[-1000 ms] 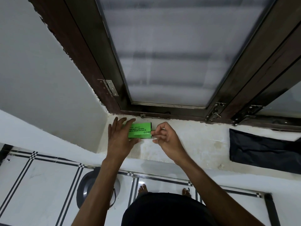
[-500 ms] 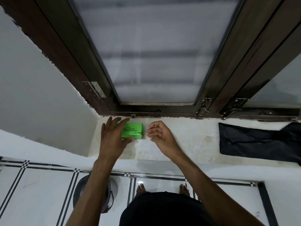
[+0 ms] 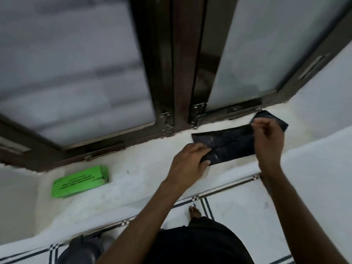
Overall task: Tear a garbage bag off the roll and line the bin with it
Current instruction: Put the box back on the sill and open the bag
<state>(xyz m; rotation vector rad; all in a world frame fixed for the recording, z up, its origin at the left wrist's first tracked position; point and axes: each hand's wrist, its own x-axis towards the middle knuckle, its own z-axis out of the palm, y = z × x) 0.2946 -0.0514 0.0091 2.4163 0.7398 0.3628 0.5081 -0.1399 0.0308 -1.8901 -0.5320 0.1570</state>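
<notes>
Two bare hands work at a folded black garbage bag (image 3: 231, 144) that lies flat on the white window sill (image 3: 144, 174), just below the dark window frame (image 3: 177, 73); the left hand (image 3: 187, 161) is closed on the bag's near left corner, thumb beneath and fingers curled over the edge, so that the corner lifts slightly off the sill; the right hand (image 3: 267, 140) is raised over the bag's right end with fingers bent and drawn together, and the plastic's far right corner shows beyond its knuckles, but motion blur keeps me from telling whether it truly pinches the bag or only hovers against it; the bag runs slantwise across the sill between the two hands, creased along its length and faintly glossy; well apart to the left on the same sill rests a green box (image 3: 80, 181) with dark print on its top face, lying flat near the corner where the sill meets the wall; below the sill, on the tiled floor (image 3: 238, 204) with its dark border lines, a dark grey bin (image 3: 83, 248) stands at the lower left, only partly in view; one bare foot (image 3: 194, 211) shows on the tiles beneath the arms; frosted panes (image 3: 72, 69) fill the window above.
</notes>
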